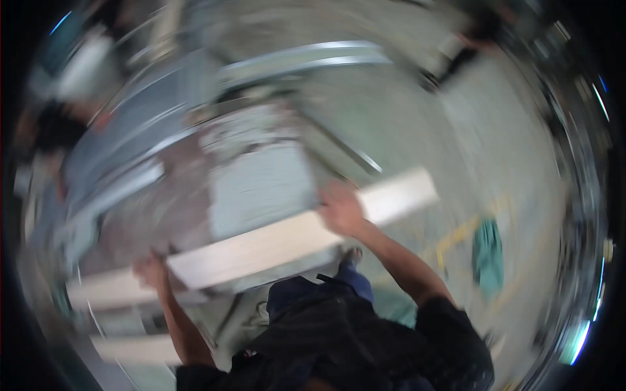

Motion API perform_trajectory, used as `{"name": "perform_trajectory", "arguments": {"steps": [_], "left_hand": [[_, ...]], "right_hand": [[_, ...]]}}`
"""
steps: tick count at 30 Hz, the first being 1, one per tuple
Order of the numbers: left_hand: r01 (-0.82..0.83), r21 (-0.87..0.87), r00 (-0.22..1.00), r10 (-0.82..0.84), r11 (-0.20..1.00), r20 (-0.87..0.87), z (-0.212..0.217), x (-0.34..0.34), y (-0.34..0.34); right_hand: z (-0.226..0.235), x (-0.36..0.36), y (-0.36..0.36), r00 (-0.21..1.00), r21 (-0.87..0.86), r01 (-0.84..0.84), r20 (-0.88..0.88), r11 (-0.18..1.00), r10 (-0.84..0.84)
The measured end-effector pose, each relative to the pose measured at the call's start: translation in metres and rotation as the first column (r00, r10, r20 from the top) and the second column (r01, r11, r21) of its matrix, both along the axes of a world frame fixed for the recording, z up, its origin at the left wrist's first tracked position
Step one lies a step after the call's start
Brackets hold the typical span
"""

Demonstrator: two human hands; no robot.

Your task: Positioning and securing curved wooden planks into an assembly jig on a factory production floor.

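A long, pale wooden board lies at a slant across the near side of the worktable, its right end higher in the view and sticking out past the table over the floor. My left hand grips it toward the left end, thumb and fingers over its far edge. Farther right, my right hand is closed over the board, back of the hand up. Motion smears both hands, and the fingers beneath the wood are hidden. Beyond the board, the worktable has a worn reddish-brown top with a grey-white patch.
Silvery metal profiles lie beyond the table. Another pale board sits low at left. A green cloth-like bundle lies on the floor near yellow lines. A blurred person is at far left, another at upper right.
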State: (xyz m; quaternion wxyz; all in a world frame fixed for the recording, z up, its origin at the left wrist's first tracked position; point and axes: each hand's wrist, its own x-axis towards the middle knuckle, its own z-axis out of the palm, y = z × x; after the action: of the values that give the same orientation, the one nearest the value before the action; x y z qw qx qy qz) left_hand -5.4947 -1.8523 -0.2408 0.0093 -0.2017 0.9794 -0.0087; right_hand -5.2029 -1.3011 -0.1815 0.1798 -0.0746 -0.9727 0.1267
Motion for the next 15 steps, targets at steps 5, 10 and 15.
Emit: {"name": "perform_trajectory", "arguments": {"steps": [5, 10, 15], "left_hand": [[0.17, -0.04, 0.985, -0.171, 0.985, -0.012, 0.039, 0.082, 0.147], [0.259, -0.042, 0.965, -0.261, 0.965, -0.022, 0.024, 0.177, 0.247], [0.286, 0.056, 0.958, -0.284, 0.957, -0.041, 0.015, 0.243, 0.34]], "right_hand": [[0.012, 0.045, -0.009, 0.981, -0.125, -0.031, 0.184, 0.992, 0.054], [0.013, 0.156, 0.088, 0.972, -0.113, 0.034, 0.235, 0.993, -0.007], [0.013, 0.24, 0.239, 0.781, -0.311, 0.585, 0.467, 0.749, -0.415]]}}
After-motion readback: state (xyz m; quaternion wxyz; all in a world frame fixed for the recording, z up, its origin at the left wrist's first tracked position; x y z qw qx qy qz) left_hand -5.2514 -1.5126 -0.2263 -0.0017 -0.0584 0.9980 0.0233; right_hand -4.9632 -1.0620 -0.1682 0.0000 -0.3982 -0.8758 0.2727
